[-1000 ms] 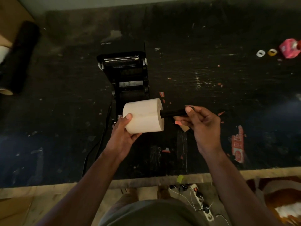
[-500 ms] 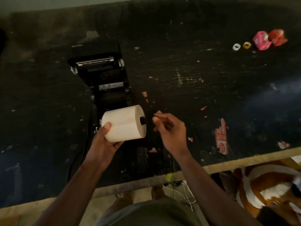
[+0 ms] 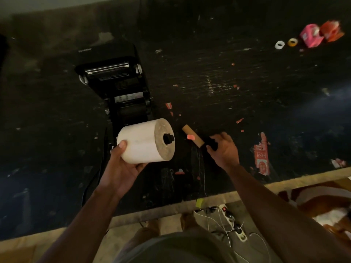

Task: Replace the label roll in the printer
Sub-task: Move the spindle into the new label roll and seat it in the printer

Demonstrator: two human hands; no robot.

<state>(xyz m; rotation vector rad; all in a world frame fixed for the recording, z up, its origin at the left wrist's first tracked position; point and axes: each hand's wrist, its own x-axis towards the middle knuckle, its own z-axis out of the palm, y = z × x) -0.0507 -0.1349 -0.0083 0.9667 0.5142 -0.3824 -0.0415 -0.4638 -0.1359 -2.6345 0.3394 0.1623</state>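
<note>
Standing open near the desk's far-left corner, the printer [image 3: 121,88] awaits the roll [image 3: 146,141], gripped before it by the left hand [image 3: 121,168]. A spindle [image 3: 168,138] has been pushed in; the right hand [image 3: 224,149], now withdrawn, curls around something dark beside a cardboard core [image 3: 192,135].

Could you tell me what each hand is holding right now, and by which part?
Left hand holds the label roll by its curved outer surface. Right hand touches a small dark part; whether it grips it cannot be told.
</note>
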